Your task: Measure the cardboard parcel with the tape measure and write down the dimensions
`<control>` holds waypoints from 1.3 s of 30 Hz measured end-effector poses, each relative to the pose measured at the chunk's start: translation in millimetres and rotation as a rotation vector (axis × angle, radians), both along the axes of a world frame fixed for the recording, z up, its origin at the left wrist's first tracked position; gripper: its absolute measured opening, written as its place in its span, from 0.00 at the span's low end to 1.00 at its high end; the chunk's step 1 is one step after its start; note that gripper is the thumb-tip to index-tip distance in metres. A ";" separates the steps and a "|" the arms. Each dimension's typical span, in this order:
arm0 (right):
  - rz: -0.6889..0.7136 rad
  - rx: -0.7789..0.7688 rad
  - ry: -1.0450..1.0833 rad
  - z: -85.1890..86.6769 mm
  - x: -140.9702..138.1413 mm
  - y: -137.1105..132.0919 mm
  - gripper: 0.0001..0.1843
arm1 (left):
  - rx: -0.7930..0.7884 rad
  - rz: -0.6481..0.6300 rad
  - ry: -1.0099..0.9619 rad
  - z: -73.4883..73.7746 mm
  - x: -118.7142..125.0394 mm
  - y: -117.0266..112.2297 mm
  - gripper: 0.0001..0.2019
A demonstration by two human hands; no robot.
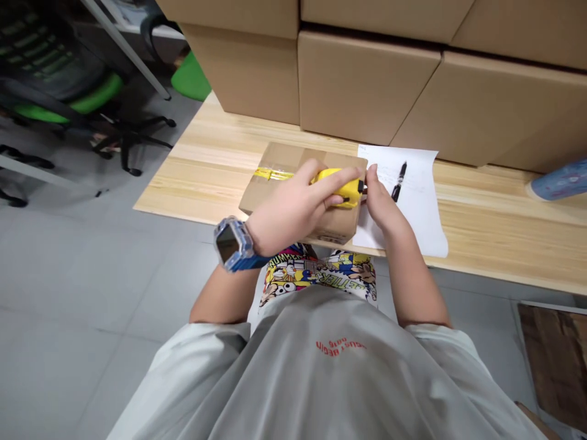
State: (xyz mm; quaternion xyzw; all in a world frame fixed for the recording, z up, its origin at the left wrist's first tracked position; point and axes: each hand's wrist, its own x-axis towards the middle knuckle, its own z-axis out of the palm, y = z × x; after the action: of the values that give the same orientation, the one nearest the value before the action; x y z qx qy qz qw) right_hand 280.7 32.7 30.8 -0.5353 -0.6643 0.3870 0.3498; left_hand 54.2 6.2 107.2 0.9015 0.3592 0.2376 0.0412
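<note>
A small cardboard box (287, 156) lies on the wooden table, close to its front edge. On top of it my left hand (302, 201) is wrapped round a yellow tape measure (342, 183), whose black end points right. My right hand (383, 198) is at the box's right side, fingers bent in toward that black end. What its fingertips hold there is hidden. A yellow strip (270, 175) and shiny clear tape run along the box's top at left.
A white sheet with faint writing (424, 214) lies right of the box, and a black pen (400, 182) rests on it. Large stacked cartons (362, 85) line the table's back. A blue cylinder (559, 181) is at far right. Green-seated chairs (68, 98) stand at left.
</note>
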 end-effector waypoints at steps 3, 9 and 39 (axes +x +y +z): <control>-0.140 -0.031 0.115 1.5 6.7 -2.1 0.45 | -0.058 0.011 0.000 1.5 10.7 12.8 0.23; 0.105 0.103 0.104 -6.9 26.1 -16.1 0.67 | -0.160 -0.006 0.091 5.2 26.1 19.0 0.22; 0.336 0.553 -0.275 -20.1 19.4 -5.7 0.44 | -0.252 0.224 0.246 24.8 -45.5 37.3 0.24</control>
State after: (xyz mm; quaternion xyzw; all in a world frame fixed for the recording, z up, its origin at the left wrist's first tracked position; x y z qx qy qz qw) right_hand 300.2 27.0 10.6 -0.3507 -0.8636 0.1690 0.3202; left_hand 8.7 43.5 132.0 0.8660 0.4863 0.0820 0.0826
